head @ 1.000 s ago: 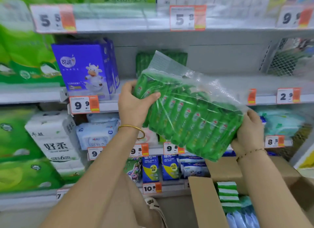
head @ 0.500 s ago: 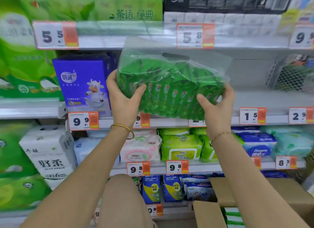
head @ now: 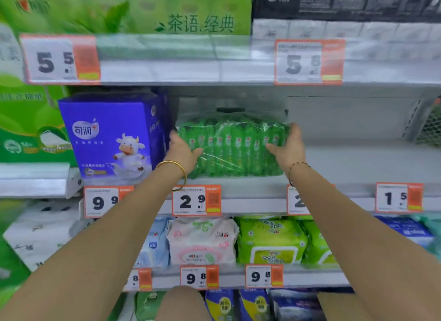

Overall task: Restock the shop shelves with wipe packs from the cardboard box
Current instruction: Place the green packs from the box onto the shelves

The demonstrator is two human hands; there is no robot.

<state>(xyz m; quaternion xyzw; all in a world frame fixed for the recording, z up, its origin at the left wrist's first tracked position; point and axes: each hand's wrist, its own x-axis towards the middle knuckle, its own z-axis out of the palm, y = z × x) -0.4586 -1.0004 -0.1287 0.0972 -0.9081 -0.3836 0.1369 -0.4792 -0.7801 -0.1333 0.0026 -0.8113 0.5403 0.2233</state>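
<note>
**Mia:** What are the hands doing?

**Ben:** The left hand [head: 182, 151] holds the left end of the bag of green wipe packs [head: 233, 146]. Its thumb lies on the front and its fingers go round the side. The right hand [head: 287, 146] holds the right end the same way, thumb in front.

**Mia:** So both hands are full?

**Ben:** Yes, both grip the same bag, one at each end. There is a gold bangle [head: 175, 167] on the left wrist and a thin bracelet [head: 297, 165] on the right wrist.

**Mia:** Where is the bag?

**Ben:** It stands upright on the middle shelf [head: 358, 163]. The bag is clear, and the little green packs stand side by side in it. A see-through flap with a handle hole sticks up on top.

**Mia:** What is next to it?

**Ben:** A purple box [head: 112, 134] with a little cow on it is just beside the bag, on the left. Under the bag, on the shelf edge, is a price tag [head: 196, 200] that says 2.9.

**Mia:** And lower down?

**Ben:** One shelf down are a pink and white pack [head: 202, 242] and a light green pack [head: 269, 242], side by side.
</note>
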